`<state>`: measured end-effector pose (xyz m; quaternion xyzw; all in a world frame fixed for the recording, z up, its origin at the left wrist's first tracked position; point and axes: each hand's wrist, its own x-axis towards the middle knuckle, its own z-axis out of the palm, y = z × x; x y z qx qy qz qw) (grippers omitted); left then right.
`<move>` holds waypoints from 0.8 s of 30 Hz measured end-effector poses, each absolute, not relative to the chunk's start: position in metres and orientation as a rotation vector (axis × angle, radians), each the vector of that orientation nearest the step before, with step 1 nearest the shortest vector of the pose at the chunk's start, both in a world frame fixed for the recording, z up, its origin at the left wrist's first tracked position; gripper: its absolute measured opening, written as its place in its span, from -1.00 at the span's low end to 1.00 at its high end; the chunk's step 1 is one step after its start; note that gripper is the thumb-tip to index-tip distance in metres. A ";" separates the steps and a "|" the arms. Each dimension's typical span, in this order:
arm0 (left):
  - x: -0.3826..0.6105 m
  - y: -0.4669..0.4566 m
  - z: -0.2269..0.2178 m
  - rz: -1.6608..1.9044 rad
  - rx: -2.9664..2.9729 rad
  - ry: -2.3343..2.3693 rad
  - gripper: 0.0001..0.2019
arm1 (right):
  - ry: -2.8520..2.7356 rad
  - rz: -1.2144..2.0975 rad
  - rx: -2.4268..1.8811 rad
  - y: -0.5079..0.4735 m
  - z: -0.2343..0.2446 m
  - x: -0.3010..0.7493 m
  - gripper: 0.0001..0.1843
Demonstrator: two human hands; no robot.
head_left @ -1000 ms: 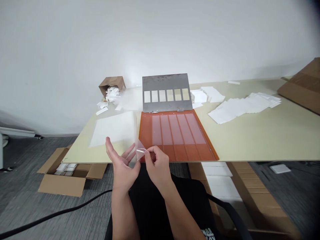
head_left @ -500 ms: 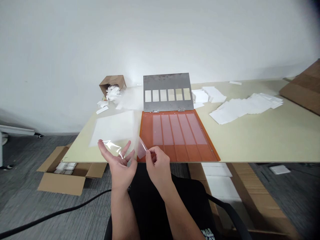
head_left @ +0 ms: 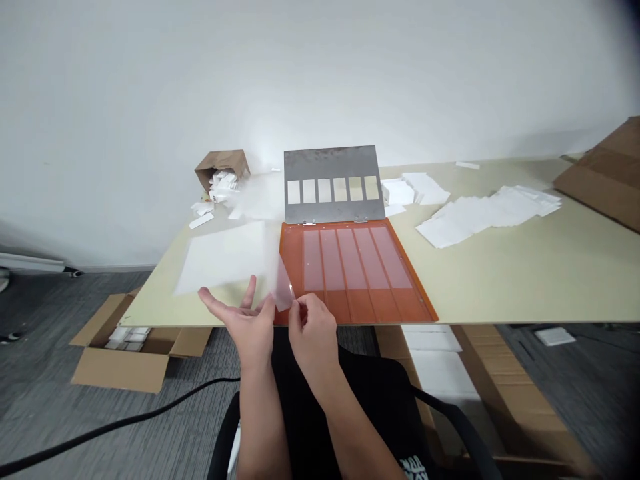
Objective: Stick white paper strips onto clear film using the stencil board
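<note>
Seated at a pale yellow table [head_left: 500, 280], a person holds a small clear plastic film strip [head_left: 283, 288] upright over the near edge. The right hand [head_left: 314, 328] has thumb and forefinger closed on its lower end. The left hand [head_left: 245, 319] is open with fingers splayed, its thumb just beside the strip; whether they touch cannot be told.

The strip looks feather-light, limp and slick, likely to curl or crease, so it is best taken by an end or corner.

At one o'clock from the hands, a flat orange tray [head_left: 295, 257] carries five pale strips in side-by-side lanes. A grey metal plate with six windows [head_left: 330, 163] stands hinged at the tray's far edge.

At eleven o'clock, a tipped brown cardboard box [head_left: 223, 162] spills white slips. At eight o'clock, an open carton on the floor [head_left: 120, 370] holds white packets. At four o'clock, a long carton under the table [head_left: 520, 400] holds white sheets.
</note>
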<state>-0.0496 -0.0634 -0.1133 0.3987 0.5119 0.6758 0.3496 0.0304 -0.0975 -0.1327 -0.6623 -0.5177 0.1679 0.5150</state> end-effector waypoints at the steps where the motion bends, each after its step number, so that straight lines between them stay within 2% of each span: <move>1: -0.049 -0.062 -0.113 1.757 1.016 1.331 0.20 | -1.238 0.397 -1.597 -0.097 -0.133 0.030 -0.78; 24: -0.037 -0.031 -0.119 1.726 0.928 1.548 0.18 | -1.251 0.436 -1.746 -0.088 -0.130 0.032 -0.81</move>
